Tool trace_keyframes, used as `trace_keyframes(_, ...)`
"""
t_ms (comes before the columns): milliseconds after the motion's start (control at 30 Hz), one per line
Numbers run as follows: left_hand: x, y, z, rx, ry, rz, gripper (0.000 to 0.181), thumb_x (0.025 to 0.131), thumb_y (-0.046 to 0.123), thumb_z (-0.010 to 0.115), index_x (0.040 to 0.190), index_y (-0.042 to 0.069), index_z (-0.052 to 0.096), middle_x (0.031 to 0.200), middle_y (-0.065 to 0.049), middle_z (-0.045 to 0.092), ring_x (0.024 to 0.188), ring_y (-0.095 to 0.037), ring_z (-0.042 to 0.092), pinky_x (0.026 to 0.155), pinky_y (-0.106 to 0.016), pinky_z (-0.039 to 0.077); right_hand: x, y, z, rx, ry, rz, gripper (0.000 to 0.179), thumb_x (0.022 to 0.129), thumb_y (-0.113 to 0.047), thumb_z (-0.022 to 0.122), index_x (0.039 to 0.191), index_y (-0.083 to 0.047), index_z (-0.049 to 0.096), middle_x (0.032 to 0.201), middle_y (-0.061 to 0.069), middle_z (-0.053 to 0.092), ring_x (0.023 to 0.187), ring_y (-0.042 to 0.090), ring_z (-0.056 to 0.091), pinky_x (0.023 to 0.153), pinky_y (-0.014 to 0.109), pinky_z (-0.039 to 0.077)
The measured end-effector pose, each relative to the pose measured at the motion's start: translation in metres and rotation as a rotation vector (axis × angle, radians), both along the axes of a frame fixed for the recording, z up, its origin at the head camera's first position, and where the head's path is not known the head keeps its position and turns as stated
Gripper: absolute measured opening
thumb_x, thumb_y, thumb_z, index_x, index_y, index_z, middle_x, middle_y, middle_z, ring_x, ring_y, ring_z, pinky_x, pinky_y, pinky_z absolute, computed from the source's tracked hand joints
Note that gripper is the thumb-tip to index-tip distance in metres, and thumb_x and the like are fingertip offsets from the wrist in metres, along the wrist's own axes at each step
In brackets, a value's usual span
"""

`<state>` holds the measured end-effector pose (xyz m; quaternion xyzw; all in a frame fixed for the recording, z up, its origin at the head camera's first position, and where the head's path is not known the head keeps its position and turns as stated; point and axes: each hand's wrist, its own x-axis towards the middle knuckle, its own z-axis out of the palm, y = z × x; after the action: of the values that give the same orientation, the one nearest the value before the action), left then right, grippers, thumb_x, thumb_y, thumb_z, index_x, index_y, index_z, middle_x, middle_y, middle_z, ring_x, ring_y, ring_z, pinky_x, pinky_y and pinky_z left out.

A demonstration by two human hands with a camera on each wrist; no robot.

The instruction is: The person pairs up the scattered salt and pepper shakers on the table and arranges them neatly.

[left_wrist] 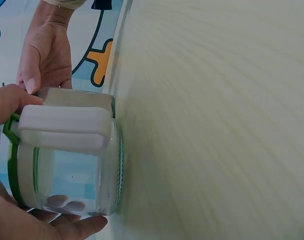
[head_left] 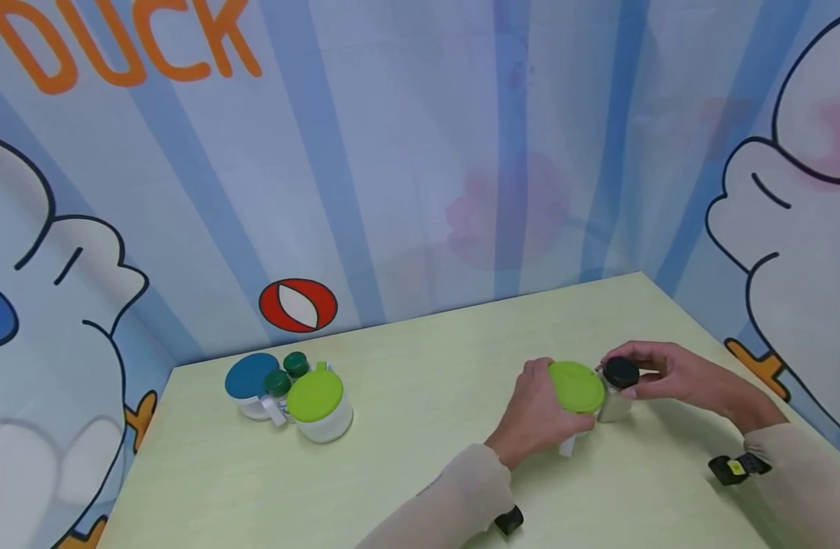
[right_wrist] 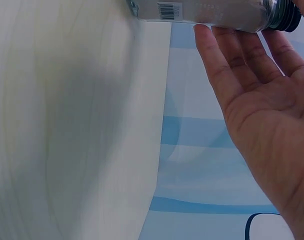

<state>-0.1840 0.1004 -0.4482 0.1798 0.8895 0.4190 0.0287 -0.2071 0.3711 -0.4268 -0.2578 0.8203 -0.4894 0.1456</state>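
Right now, both hands are busy at four o'clock in the head view. The left hand (head_left: 538, 412) curls around one jar with a light green lid (head_left: 576, 387) and a white handle; its arm comes in from eight o'clock. The right hand (head_left: 672, 374) pinches one jar with a black cap (head_left: 619, 396) near its top, its arm coming from four o'clock. The black-capped jar sits at three o'clock of the green one, just beside it; I cannot tell if they touch. Both are upright.

Over at eight o'clock on the table (head_left: 392, 473) are four more: one blue-lidded pot (head_left: 251, 374), two dark green caps (head_left: 296, 364) on small containers, and one tub with a green lid (head_left: 315, 396).
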Motion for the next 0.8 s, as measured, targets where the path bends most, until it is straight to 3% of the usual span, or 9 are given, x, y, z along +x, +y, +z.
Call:
trace_keyframes(100,0.002,-0.003,0.001,0.016,-0.056,-0.013,0.092,0.073,0.044,0.087,0.145,0.013,0.039,0.119,0.005,0.048,0.099,-0.007,0.047,0.078,-0.024,0.050,0.000,-0.002,0.001,-0.002,0.006,0.003,0.043,0.095,-0.009,0.071,0.135,-0.006,0.057,0.130,0.008,0.064,0.111,0.014,0.065,0.084,0.032,0.057)
trace_keyframes(267,0.000,-0.016,-0.001,0.097,-0.151,-0.107,0.095,0.075,0.044,0.087,0.151,0.019,0.034,0.127,0.009,0.046,0.107,-0.004,0.048,0.088,-0.029,0.051,-0.001,-0.001,0.001,-0.004,0.024,0.008,0.042,0.095,-0.008,0.070,0.134,-0.004,0.056,0.128,0.005,0.066,0.111,0.011,0.065,0.085,0.029,0.057)
trace_keyframes(467,-0.003,-0.031,-0.005,0.194,-0.173,-0.234,0.091,0.078,0.036,0.086,0.151,0.023,0.034,0.135,0.012,0.043,0.118,-0.002,0.046,0.104,-0.034,0.045,-0.002,-0.001,0.000,-0.012,0.014,0.013,0.043,0.095,-0.007,0.070,0.135,-0.003,0.056,0.128,0.005,0.066,0.111,0.012,0.066,0.084,0.029,0.057)
trace_keyframes(800,-0.003,-0.035,-0.008,0.177,-0.172,-0.233,0.093,0.078,0.042,0.087,0.151,0.023,0.034,0.138,0.011,0.043,0.126,-0.005,0.045,0.110,-0.037,0.043,-0.004,0.001,-0.004,-0.002,-0.001,-0.011,0.045,0.094,-0.008,0.072,0.135,-0.004,0.056,0.127,0.000,0.067,0.109,0.012,0.067,0.083,0.030,0.057)
